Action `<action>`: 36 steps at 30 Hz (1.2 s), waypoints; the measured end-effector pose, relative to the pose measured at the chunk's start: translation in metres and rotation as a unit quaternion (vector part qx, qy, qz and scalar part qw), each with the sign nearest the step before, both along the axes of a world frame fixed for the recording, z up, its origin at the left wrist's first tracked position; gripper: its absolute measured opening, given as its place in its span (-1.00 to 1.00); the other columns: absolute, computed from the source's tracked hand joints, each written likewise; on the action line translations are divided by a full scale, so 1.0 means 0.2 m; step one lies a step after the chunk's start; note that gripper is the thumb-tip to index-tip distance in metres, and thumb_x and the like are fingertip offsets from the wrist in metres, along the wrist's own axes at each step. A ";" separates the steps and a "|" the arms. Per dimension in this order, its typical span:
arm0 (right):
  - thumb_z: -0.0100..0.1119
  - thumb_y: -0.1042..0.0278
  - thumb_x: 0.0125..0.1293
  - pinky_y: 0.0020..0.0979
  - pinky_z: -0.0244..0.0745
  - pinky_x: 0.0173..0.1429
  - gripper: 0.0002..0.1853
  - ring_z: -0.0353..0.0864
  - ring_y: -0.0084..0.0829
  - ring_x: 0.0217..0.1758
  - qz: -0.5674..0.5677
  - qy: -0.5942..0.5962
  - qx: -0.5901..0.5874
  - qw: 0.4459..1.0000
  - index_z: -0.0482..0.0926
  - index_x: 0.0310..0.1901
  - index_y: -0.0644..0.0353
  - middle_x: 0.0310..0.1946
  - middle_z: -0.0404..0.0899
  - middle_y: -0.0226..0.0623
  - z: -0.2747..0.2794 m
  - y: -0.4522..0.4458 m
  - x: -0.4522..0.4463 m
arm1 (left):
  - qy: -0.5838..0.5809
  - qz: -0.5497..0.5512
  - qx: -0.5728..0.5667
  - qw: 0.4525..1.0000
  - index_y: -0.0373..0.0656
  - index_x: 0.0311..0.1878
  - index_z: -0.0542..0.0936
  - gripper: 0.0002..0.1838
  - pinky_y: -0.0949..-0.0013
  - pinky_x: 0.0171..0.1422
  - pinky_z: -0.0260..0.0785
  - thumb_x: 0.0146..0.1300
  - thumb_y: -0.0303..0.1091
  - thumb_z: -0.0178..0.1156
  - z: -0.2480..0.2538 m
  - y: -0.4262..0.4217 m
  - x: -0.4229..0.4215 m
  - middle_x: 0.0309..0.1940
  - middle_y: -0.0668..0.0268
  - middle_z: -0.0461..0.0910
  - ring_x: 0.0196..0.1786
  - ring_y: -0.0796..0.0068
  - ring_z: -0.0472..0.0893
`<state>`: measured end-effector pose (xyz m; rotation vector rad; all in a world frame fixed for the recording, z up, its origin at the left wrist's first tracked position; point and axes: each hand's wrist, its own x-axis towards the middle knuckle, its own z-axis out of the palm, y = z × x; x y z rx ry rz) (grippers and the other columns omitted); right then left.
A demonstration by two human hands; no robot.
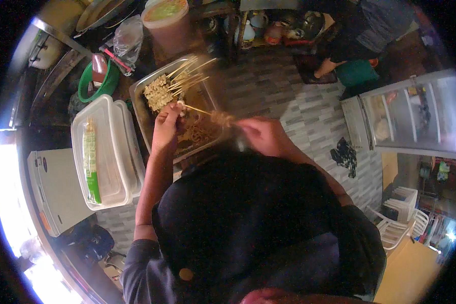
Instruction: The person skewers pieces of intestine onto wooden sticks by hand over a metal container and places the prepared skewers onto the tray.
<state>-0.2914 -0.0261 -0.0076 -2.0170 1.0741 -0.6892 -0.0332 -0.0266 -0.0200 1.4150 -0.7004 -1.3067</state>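
Observation:
My left hand (168, 123) is over the steel tray, its thumb and finger pinched on one end of a thin wooden skewer (198, 109); a small pale bit shows at the fingertips. Brownish meat (221, 118), blurred, sits at the skewer's other end. There my right hand (264, 134) has its fingers closed at the meat, smeared by motion. Loose brown strips of meat (195, 130) lie in the lower part of the tray (143, 119). Loaded skewers (158, 93) are stacked in its upper left, bare sticks pointing up and right.
Left of the tray, stacked clear plastic containers (77, 147) hold a green-and-white skewer packet (91, 167). Behind stand a green basket (115, 81) and a large tub (167, 30). Another person (385, 25) is at the upper right, near an open fridge (415, 116).

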 end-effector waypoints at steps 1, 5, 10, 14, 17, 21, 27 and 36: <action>0.11 0.47 0.16 -0.33 0.49 -0.28 -0.79 0.62 -0.19 -0.34 -0.010 -0.021 0.001 1.000 0.58 -0.14 0.19 -0.35 0.59 -0.07 -0.01 0.00 0.00 | 0.000 -0.001 0.000 1.000 -0.06 -0.32 0.50 -0.90 0.60 -0.52 0.10 0.26 -0.28 0.08 0.00 0.00 0.00 -0.56 0.53 0.39 -0.56 0.74 0.30; 0.11 0.38 0.16 -0.28 0.50 -0.33 -0.78 0.62 -0.16 -0.40 -0.025 -0.016 0.004 1.000 0.59 -0.14 0.14 -0.42 0.59 -0.06 -0.01 0.00 -0.02 | 0.036 -0.015 -0.007 0.999 -0.08 -0.34 0.51 -0.90 0.62 -0.50 0.12 0.25 -0.30 0.08 -0.04 -0.02 0.01 -0.55 0.51 0.41 -0.56 0.73 0.31; 0.11 0.38 0.16 -0.28 0.50 -0.32 -0.78 0.61 -0.14 -0.39 -0.023 -0.019 -0.020 0.999 0.59 -0.15 0.15 -0.43 0.59 -0.05 -0.03 0.00 -0.02 | -0.002 -0.037 0.011 0.999 -0.12 -0.29 0.53 -0.92 0.63 -0.44 0.16 0.23 -0.36 0.10 0.00 -0.02 0.00 -0.53 0.50 0.43 -0.53 0.73 0.33; 0.11 0.39 0.15 -0.26 0.50 -0.31 -0.78 0.61 -0.12 -0.39 -0.022 -0.026 -0.045 0.998 0.59 -0.15 0.15 -0.43 0.59 -0.05 -0.02 0.00 -0.02 | 0.000 -0.023 -0.005 1.000 -0.13 -0.26 0.54 -0.92 0.63 -0.43 0.17 0.22 -0.38 0.12 -0.02 -0.02 -0.01 -0.54 0.52 0.43 -0.55 0.75 0.33; 0.11 0.40 0.14 -0.24 0.50 -0.31 -0.77 0.60 -0.11 -0.38 -0.018 -0.014 -0.044 0.999 0.58 -0.15 0.15 -0.41 0.58 -0.05 -0.02 0.00 -0.03 | -0.010 -0.018 -0.025 0.999 -0.14 -0.27 0.54 -0.93 0.63 -0.44 0.17 0.23 -0.38 0.11 -0.04 -0.02 0.00 -0.55 0.54 0.42 -0.55 0.76 0.33; 0.11 0.40 0.15 -0.23 0.50 -0.31 -0.77 0.60 -0.09 -0.37 -0.011 -0.015 -0.057 0.998 0.58 -0.14 0.14 -0.39 0.58 -0.05 -0.02 0.00 -0.03 | -0.017 -0.036 -0.020 0.999 -0.15 -0.28 0.54 -0.94 0.62 -0.43 0.18 0.23 -0.40 0.11 -0.03 0.00 0.01 -0.56 0.55 0.42 -0.53 0.79 0.34; 0.11 0.42 0.13 -0.21 0.50 -0.29 -0.75 0.58 -0.08 -0.36 -0.005 0.026 -0.019 0.999 0.58 -0.12 0.12 -0.39 0.57 -0.06 0.05 -0.01 -0.04 | -0.134 -0.060 -0.102 0.984 -0.21 -0.27 0.56 -0.91 0.61 -0.42 0.25 0.20 -0.42 0.13 -0.10 -0.01 0.05 -0.55 0.50 0.47 -0.52 0.73 0.40; 0.11 0.41 0.12 -0.22 0.49 -0.23 -0.73 0.58 -0.08 -0.32 0.032 0.058 0.014 0.998 0.58 -0.10 0.10 -0.38 0.57 -0.06 0.11 -0.04 -0.09 | -0.386 -0.206 -0.196 0.878 -0.32 -0.24 0.56 -0.86 0.46 -0.20 0.39 0.13 -0.51 0.16 -0.01 0.00 0.13 -0.40 0.22 0.59 -0.29 0.55 0.57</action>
